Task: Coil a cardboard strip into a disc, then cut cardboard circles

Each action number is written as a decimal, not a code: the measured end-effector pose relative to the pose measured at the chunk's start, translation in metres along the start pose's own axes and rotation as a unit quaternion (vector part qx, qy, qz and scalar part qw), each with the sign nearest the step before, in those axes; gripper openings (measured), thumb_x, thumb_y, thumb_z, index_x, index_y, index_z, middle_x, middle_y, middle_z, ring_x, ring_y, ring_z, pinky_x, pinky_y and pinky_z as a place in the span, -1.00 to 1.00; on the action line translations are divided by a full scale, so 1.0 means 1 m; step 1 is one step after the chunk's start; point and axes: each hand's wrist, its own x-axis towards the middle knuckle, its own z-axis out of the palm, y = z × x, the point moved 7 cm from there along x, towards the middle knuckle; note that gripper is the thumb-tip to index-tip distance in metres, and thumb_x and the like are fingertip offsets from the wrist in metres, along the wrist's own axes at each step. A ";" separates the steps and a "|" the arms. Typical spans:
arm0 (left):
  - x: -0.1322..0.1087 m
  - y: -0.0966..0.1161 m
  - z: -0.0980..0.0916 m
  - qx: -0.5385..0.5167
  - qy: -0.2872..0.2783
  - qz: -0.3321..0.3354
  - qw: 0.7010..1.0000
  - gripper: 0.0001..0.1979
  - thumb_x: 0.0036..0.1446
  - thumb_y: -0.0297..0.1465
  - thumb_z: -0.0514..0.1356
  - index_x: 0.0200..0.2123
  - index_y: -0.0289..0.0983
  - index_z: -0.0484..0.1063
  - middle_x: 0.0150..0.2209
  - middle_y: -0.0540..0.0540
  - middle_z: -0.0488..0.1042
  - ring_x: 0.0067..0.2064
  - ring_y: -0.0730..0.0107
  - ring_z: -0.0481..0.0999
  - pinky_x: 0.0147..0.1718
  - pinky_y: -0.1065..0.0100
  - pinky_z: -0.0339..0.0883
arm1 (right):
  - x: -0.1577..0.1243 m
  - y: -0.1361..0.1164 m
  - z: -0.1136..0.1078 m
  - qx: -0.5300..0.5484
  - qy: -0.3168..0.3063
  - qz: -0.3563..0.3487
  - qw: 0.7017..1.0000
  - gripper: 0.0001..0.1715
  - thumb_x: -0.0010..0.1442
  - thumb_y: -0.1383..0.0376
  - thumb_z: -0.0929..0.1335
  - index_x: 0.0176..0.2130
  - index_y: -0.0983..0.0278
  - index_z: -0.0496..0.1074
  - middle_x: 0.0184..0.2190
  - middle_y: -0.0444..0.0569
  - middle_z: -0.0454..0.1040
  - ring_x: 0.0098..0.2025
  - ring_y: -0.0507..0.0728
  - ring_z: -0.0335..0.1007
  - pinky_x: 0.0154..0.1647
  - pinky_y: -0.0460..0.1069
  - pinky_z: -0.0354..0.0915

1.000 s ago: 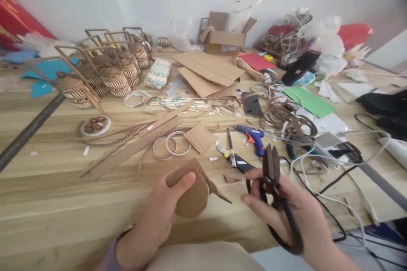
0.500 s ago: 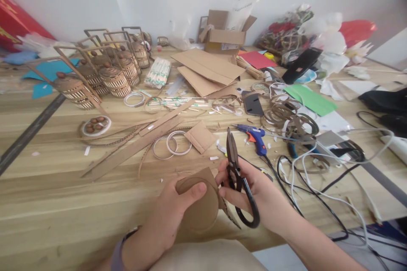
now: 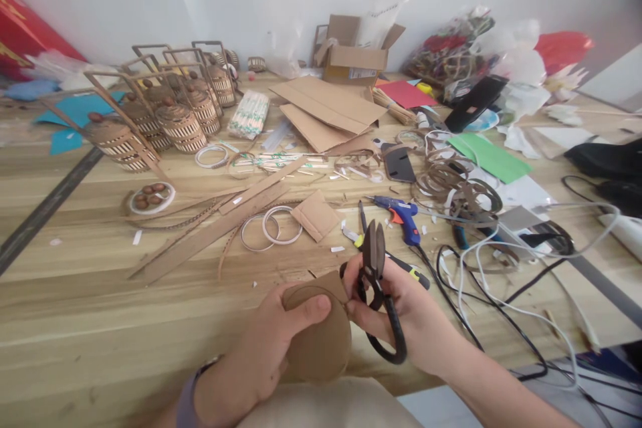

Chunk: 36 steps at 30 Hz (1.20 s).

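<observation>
A brown cardboard piece (image 3: 321, 341) with a rounded lower edge and a curved line across its top is gripped by my left hand (image 3: 273, 331), thumb on its face. Black-handled scissors (image 3: 374, 254) are held in my right hand (image 3: 406, 314), blades pointing up and away from me. The fingertips of that hand also touch the right upper edge of the cardboard. Beyond my hands lie a small cardboard square (image 3: 315, 215) and two white-edged rings (image 3: 281, 225).
A blue glue gun (image 3: 401, 214) and a yellow-black cutter (image 3: 411, 271) lie past my right hand, with cables (image 3: 481, 287) to the right. Woven lanterns (image 3: 183, 126) stand at the back left. Cardboard strips (image 3: 210, 234) and a dish of brown beads (image 3: 153, 197) are at left.
The cardboard has turned and dropped slightly in my left hand. The scissors have tilted and moved down and right, uncovering a dark pen-like tool and more of the cutter.
</observation>
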 end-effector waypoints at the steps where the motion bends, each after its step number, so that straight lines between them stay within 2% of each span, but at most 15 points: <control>1: 0.000 0.000 0.004 -0.009 -0.023 -0.006 1.000 -0.50 -0.21 -0.11 0.51 -0.21 -0.25 0.59 -0.29 -0.12 0.67 -0.18 0.06 0.61 -0.19 0.22 0.40 | 0.000 0.000 -0.001 -0.019 0.008 -0.021 1.000 -0.83 0.13 0.35 0.41 -0.28 0.21 0.32 -0.42 -0.18 0.33 -0.47 -0.02 0.20 -0.51 -0.11 0.14; 4: -0.003 0.000 0.014 -0.024 -0.078 -0.020 0.997 -0.55 -0.18 -0.11 0.50 -0.28 -0.27 0.60 -0.37 -0.10 0.66 -0.28 0.17 0.61 -0.27 0.30 0.38 | 0.002 0.002 0.000 -0.044 0.013 -0.058 0.997 -0.84 0.16 0.36 0.40 -0.25 0.20 0.34 -0.38 -0.14 0.36 -0.45 0.00 0.23 -0.50 -0.11 0.16; 6: -0.003 0.002 0.014 -0.035 -0.075 -0.019 0.996 -0.55 -0.18 -0.12 0.50 -0.26 -0.26 0.60 -0.35 -0.10 0.67 -0.28 0.18 0.62 -0.27 0.32 0.39 | 0.004 0.005 -0.002 -0.032 0.010 -0.038 0.999 -0.84 0.19 0.31 0.41 -0.23 0.20 0.34 -0.37 -0.13 0.38 -0.42 0.02 0.28 -0.44 -0.09 0.22; 10: -0.002 0.006 0.000 -0.039 0.005 -0.002 0.999 -0.44 -0.26 -0.10 0.54 -0.19 -0.23 0.58 -0.28 -0.10 0.69 -0.19 0.07 0.65 -0.24 0.26 0.44 | -0.001 0.012 -0.021 -0.015 0.035 0.027 0.999 -0.63 0.20 0.08 0.45 -0.13 0.22 0.35 -0.38 -0.11 0.39 -0.41 0.04 0.30 -0.42 -0.08 0.26; 13: 0.000 0.010 -0.011 0.004 0.065 0.022 0.998 -0.39 -0.27 -0.04 0.53 -0.17 -0.23 0.57 -0.20 -0.15 0.70 -0.07 -0.07 0.63 -0.22 0.21 0.45 | -0.016 0.023 -0.031 -0.056 -0.001 0.059 0.997 -0.51 0.13 -0.02 0.49 -0.10 0.22 0.41 -0.47 -0.16 0.33 -0.47 0.04 0.22 -0.51 -0.09 0.18; 16: 0.001 0.016 -0.017 0.055 0.092 0.056 0.993 -0.41 -0.17 0.00 0.48 -0.12 -0.24 0.57 -0.10 -0.21 0.68 0.06 -0.14 0.58 -0.14 0.16 0.43 | -0.033 0.041 -0.032 -0.101 -0.072 0.096 0.988 -0.64 0.12 0.01 0.47 -0.21 0.19 0.47 -0.58 -0.23 0.25 -0.55 0.03 0.13 -0.56 -0.08 0.11; 19: -0.001 0.019 -0.018 0.080 0.106 0.066 0.989 -0.45 -0.11 -0.01 0.45 -0.13 -0.25 0.59 -0.08 -0.22 0.68 0.07 -0.17 0.57 -0.10 0.13 0.42 | -0.045 0.051 -0.030 -0.123 -0.109 0.117 0.979 -0.81 0.20 0.11 0.40 -0.28 0.18 0.50 -0.62 -0.24 0.25 -0.58 0.02 0.10 -0.56 -0.08 0.07; 22: -0.003 0.018 -0.017 0.078 0.107 0.068 0.989 -0.51 -0.08 -0.07 0.46 -0.15 -0.24 0.61 -0.09 -0.22 0.69 0.05 -0.16 0.58 -0.12 0.15 0.43 | -0.048 0.046 -0.025 -0.126 -0.132 0.121 0.976 -0.88 0.18 0.20 0.40 -0.26 0.15 0.52 -0.64 -0.24 0.28 -0.58 0.03 0.13 -0.55 -0.08 0.06; 27: -0.007 0.018 -0.015 0.059 0.110 0.084 0.989 -0.64 -0.08 -0.18 0.48 -0.21 -0.21 0.63 -0.15 -0.17 0.70 -0.05 -0.10 0.62 -0.17 0.19 0.44 | -0.041 0.024 -0.014 -0.134 -0.167 0.100 0.972 -0.89 0.24 0.21 0.37 -0.23 0.17 0.49 -0.56 -0.19 0.35 -0.52 0.05 0.19 -0.51 -0.06 0.04; 31: -0.010 0.014 -0.021 0.111 0.159 0.049 0.980 -0.60 -0.15 -0.15 0.50 -0.22 -0.17 0.64 -0.18 -0.14 0.70 -0.04 -0.11 0.61 -0.14 0.15 0.42 | -0.038 0.020 -0.006 -0.135 -0.184 0.102 0.968 -0.90 0.20 0.26 0.37 -0.23 0.20 0.43 -0.55 -0.23 0.29 -0.50 0.04 0.14 -0.48 -0.06 0.03; 33: -0.010 0.012 -0.019 0.129 0.146 0.039 0.980 -0.59 -0.14 -0.13 0.49 -0.22 -0.17 0.64 -0.19 -0.14 0.70 -0.05 -0.12 0.61 -0.14 0.14 0.42 | -0.038 0.022 -0.005 -0.145 -0.182 0.107 0.967 -0.90 0.17 0.26 0.39 -0.24 0.19 0.41 -0.52 -0.23 0.27 -0.49 0.03 0.09 -0.48 -0.07 0.03; 36: -0.008 0.010 -0.012 0.096 0.076 0.065 0.990 -0.65 -0.08 -0.16 0.45 -0.21 -0.18 0.65 -0.19 -0.15 0.70 -0.09 -0.08 0.62 -0.17 0.17 0.44 | -0.036 0.023 -0.003 -0.157 -0.181 0.097 0.966 -0.89 0.22 0.23 0.38 -0.23 0.19 0.39 -0.49 -0.21 0.23 -0.47 0.03 0.05 -0.48 -0.07 0.01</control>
